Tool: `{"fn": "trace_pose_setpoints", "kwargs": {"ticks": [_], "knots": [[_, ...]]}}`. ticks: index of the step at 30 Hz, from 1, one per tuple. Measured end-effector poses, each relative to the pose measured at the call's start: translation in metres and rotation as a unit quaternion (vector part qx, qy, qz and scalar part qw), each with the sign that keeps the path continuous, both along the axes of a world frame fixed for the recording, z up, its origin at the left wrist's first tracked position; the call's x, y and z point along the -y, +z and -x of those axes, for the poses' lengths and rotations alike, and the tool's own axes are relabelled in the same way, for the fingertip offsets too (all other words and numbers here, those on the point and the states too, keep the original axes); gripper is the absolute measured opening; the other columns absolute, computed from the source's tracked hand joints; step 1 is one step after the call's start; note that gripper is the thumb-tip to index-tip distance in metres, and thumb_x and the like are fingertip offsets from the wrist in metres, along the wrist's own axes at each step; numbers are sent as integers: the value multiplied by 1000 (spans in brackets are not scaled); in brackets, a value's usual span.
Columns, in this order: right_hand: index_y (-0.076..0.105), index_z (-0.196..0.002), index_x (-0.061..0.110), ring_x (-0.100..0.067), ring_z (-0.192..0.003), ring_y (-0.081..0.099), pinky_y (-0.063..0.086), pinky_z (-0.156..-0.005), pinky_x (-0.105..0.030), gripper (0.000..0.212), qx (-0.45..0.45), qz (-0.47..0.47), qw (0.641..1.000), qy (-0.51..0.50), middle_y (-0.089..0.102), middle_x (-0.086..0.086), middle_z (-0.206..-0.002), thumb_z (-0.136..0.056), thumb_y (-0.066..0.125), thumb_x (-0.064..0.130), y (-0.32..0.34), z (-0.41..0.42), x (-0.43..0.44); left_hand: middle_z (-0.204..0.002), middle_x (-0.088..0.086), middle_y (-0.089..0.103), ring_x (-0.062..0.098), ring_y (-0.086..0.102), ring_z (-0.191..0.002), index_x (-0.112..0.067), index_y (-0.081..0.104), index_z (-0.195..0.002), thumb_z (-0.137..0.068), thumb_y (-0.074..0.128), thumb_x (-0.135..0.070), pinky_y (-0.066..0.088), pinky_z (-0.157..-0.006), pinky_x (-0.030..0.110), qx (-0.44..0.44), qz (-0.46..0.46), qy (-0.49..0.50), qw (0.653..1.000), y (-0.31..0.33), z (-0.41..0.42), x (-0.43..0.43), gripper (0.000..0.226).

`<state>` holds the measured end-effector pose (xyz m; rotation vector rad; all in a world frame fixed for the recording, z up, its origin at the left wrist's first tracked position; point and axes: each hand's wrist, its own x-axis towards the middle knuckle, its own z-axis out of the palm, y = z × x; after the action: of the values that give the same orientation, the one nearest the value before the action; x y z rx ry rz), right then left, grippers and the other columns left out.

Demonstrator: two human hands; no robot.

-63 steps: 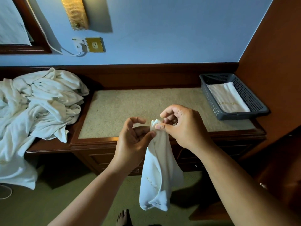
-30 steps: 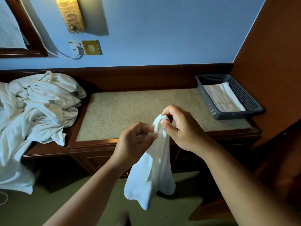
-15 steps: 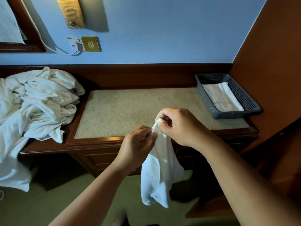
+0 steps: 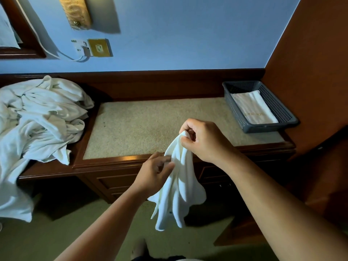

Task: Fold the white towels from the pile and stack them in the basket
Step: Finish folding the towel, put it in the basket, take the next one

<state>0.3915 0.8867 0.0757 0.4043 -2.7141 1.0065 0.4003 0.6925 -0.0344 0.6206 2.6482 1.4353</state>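
A small white towel [image 4: 178, 189] hangs crumpled in front of the desk edge. My right hand [image 4: 203, 140] pinches its top corner above the desk's front rim. Lower and to the left, my left hand [image 4: 154, 176] grips the towel's edge with closed fingers. A pile of white towels [image 4: 41, 119] lies heaped on the desk's left end and spills toward the floor. At the back right stands a grey plastic basket [image 4: 282, 108] with one folded white towel [image 4: 254, 108] lying flat inside.
The wooden desk has a beige inset top [image 4: 150, 125] between pile and basket. A brown wall panel [image 4: 310, 72] closes the right side. A wall socket [image 4: 99, 48] and lamp [image 4: 77, 12] hang on the blue wall. My bare foot [image 4: 139, 249] stands on green carpet.
My left hand has slid down the towel's edge, away from the right hand, which stays pinched on the top corner. The hanging towel has spread and swung slightly.
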Motion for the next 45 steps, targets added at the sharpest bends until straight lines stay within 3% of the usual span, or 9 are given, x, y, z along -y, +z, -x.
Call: {"fn": "trace_pose_setpoints", "kwargs": {"ticks": [4,9,13,15,20,27,33,40,45], "knots": [[62,-82,20,2,-61,52,35,-52,-14,8,11,-19,1000,16,53,14,-64,-84,70,19,-2,1,8,-85,-12,55,11,59,-78,-41,67,-82,-90,66,-54,47,-69,23,-30,-31,60,997,17,2,-5,15],[62,-80,23,-1,-60,52,37,-52,-15,13,22,-8,999,32,53,14,-63,-83,75,23,-1,7,27,-96,-13,57,5,61,-84,-24,76,-104,-88,75,-38,45,-71,13,-50,-38,126,990,17,11,3,22],[62,-80,25,-1,-60,52,36,-52,-15,13,25,-19,999,27,54,14,-63,-83,75,24,-3,16,41,-101,-9,58,11,61,-88,-22,75,-95,-91,65,-14,52,-75,27,-74,-61,112,989,15,21,12,13],[62,-78,25,-2,-59,53,37,-53,-16,13,30,-9,999,22,54,14,-62,-83,73,22,-3,22,47,-97,-13,58,11,60,-88,-20,73,-87,-90,60,-20,53,-77,36,-67,-56,104,991,16,25,17,13],[62,-79,27,-4,-62,54,39,-56,-17,14,49,-3,999,23,57,14,-66,-82,75,27,3,37,72,-91,-17,51,12,42,-100,-28,64,-82,-81,38,-55,31,-86,36,-15,158,26,987,19,50,44,37],[63,-76,26,-5,-64,56,40,-56,-15,16,30,16,997,-71,59,11,-66,-82,77,25,-3,54,79,-101,-13,63,18,51,-100,-27,72,-89,-85,39,-50,30,-90,37,-96,272,93,953,19,81,79,41],[62,-75,24,-7,-64,57,46,-58,-22,17,26,30,994,-102,59,11,-65,-81,78,25,-20,48,100,-96,-8,62,20,52,-101,-22,69,-90,-97,40,-39,33,-92,37,-97,376,25,921,16,74,80,34],[62,-75,23,-10,-62,57,46,-57,-24,16,49,45,996,-68,61,7,-65,-81,77,24,-18,51,100,-99,-15,62,12,54,-101,-34,72,-93,-94,49,-52,31,-94,34,-24,259,46,964,11,67,75,29],[62,-75,24,-10,-59,55,46,-56,-26,13,83,51,995,-33,63,4,-66,-80,74,24,-16,61,98,-72,-18,51,7,51,-74,-47,51,-57,-97,49,-52,38,-80,38,10,142,98,985,22,61,64,40]]}}
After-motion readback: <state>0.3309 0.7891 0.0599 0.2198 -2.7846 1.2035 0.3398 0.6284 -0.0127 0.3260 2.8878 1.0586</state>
